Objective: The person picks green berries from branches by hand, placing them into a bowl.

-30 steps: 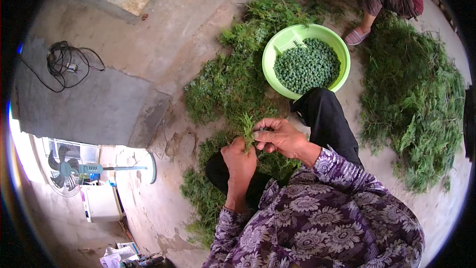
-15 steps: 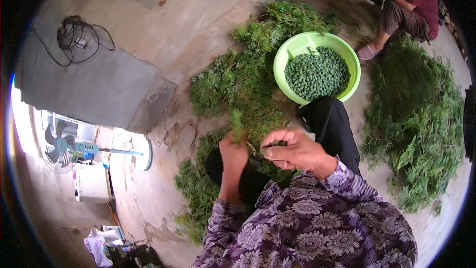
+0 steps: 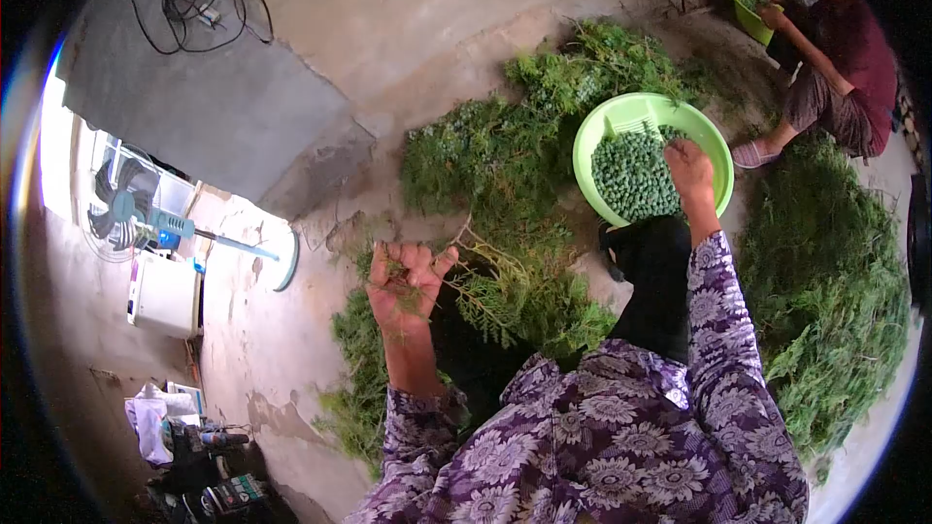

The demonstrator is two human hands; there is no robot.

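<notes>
My left hand (image 3: 406, 283) is raised over my lap, fingers curled, with thin green bits across the palm. A leafy evergreen sprig (image 3: 490, 286) with a bare stem extends beside its thumb, and the hand appears to hold it. Over the right part of a light-green basin (image 3: 583, 170) is my right hand (image 3: 690, 171), its fingers curled downward. Whatever those fingers contain is hidden. Many small round green berries (image 3: 631, 180) fill the basin's bottom. Cut evergreen branches (image 3: 476, 160) lie in a heap left of the basin.
Another pile of branches (image 3: 825, 301) spreads along the right. At upper right a person (image 3: 854, 68) sits with a yellow-green bucket (image 3: 752, 17). A standing fan (image 3: 131, 209), a white box (image 3: 163, 293) and a coiled cable (image 3: 209, 5) are on the left.
My right hand has moved from beside the left hand up and right to the basin. My left hand has shifted left and turned, its fingers now showing. The view has shifted too.
</notes>
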